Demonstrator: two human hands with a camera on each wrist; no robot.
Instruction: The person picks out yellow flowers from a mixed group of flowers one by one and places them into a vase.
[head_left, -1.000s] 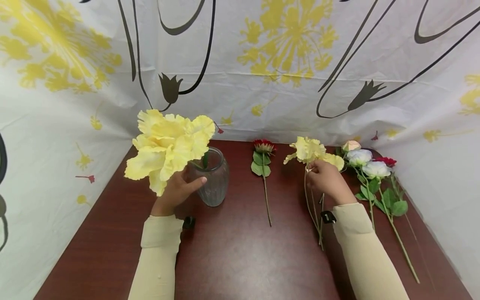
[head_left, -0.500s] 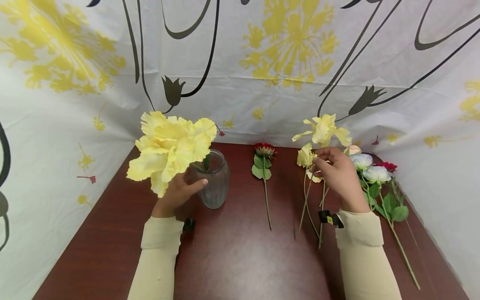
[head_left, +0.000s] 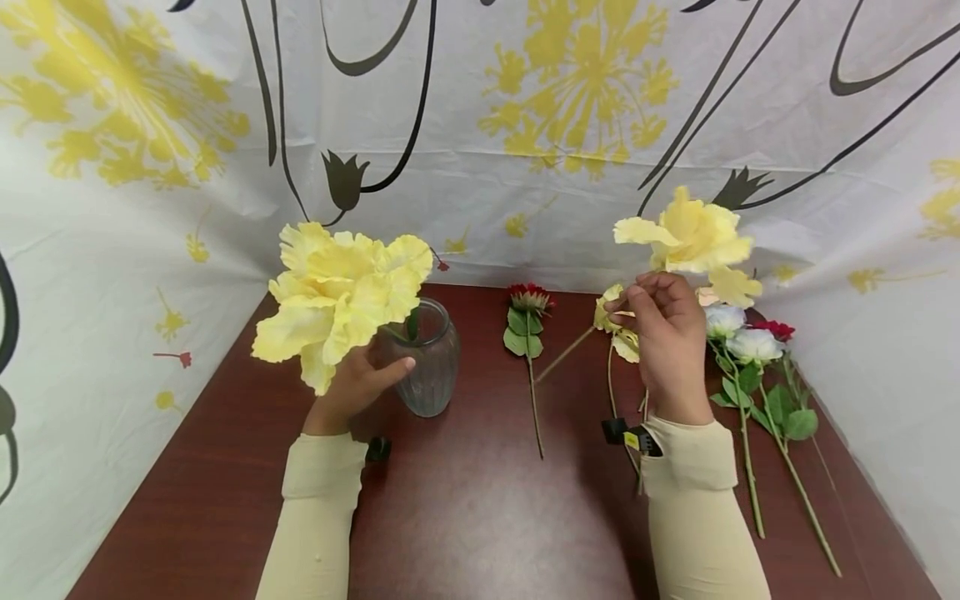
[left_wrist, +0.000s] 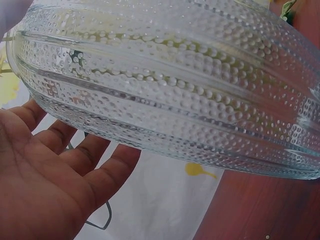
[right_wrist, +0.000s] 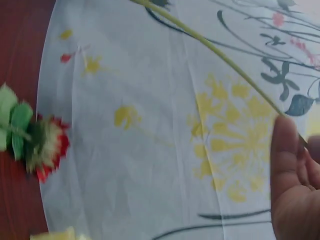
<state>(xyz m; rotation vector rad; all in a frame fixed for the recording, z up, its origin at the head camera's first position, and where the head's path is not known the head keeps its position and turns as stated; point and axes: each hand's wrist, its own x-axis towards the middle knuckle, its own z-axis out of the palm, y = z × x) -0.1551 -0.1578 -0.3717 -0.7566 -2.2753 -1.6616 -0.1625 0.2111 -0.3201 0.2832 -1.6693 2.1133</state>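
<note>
Head view: left hand [head_left: 356, 385] holds the glass vase [head_left: 431, 379] loosely, thumb laid over the near side, other fingers mostly hidden behind the big yellow flower [head_left: 337, 292]. That flower stands in the vase and leans left past the rim. Vase is upright on the dark red table [head_left: 465, 533]. Right hand [head_left: 670, 342] pinches the stem of the held-up yellow flower [head_left: 693, 237] just under its bloom, above the table; the stem slants down to the left, its end by the stem of the red flower [head_left: 529, 298] (touching or not, can't tell). Red flower lies between vase and right hand. Another yellow bloom [head_left: 609, 310] is low beside the right hand, partly covered by it. Near the right edge: white flowers [head_left: 753, 344], a second red one [head_left: 772, 329] and a peach one [head_left: 707, 296], mostly hidden.

Left wrist view: vase fills the top, ribbed and dotted, green stems blurry through the glass. Fingers spread along its side, slightly bent, tips behind the glass.

Right wrist view: thumb and fingers closed on the thin stem (bloom mostly out of frame), printed cloth [right_wrist: 150, 165] behind. Red flower's head at left, blurred; yellow petals [right_wrist: 60, 235] poke in at the bottom edge.
</note>
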